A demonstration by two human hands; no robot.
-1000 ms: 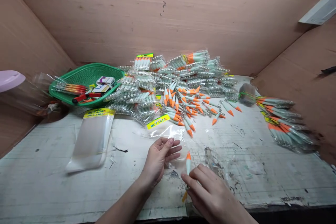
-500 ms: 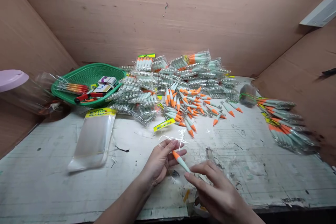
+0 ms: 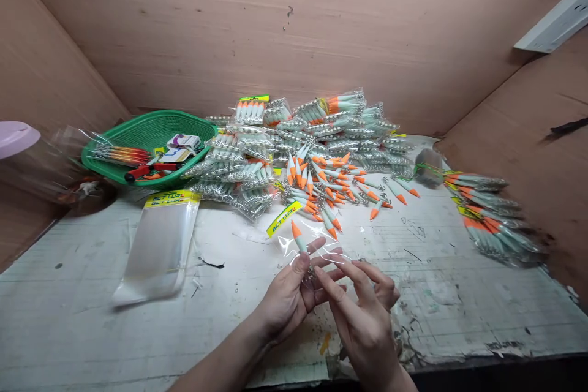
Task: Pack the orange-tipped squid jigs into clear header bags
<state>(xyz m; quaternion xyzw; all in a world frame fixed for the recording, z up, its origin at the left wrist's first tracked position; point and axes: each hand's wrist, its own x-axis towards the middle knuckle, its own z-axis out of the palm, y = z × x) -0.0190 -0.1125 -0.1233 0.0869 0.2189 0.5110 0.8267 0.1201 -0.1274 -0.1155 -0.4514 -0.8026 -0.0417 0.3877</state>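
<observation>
My left hand (image 3: 287, 297) holds a clear plastic bag (image 3: 298, 239) with a yellow BCT LURE header, its mouth toward me. An orange-tipped pale lure (image 3: 298, 237) sits inside the bag, tip pointing away. My right hand (image 3: 362, 312) is at the bag's mouth, fingers pinched on the lure's near end, which is hidden by my fingers. A heap of loose orange-tipped lures (image 3: 331, 190) lies just beyond the hands.
A stack of empty bags (image 3: 160, 239) lies to the left. A green basket (image 3: 142, 128) with pliers and small boxes stands at the back left. Filled packs (image 3: 321, 128) pile up at the back, with more packs (image 3: 491, 214) at the right. Cardboard walls enclose the white table (image 3: 82, 318).
My right hand lifted a lure off the table and slid it tip-first into the bag that my left hand held up. Both hands have come together.
</observation>
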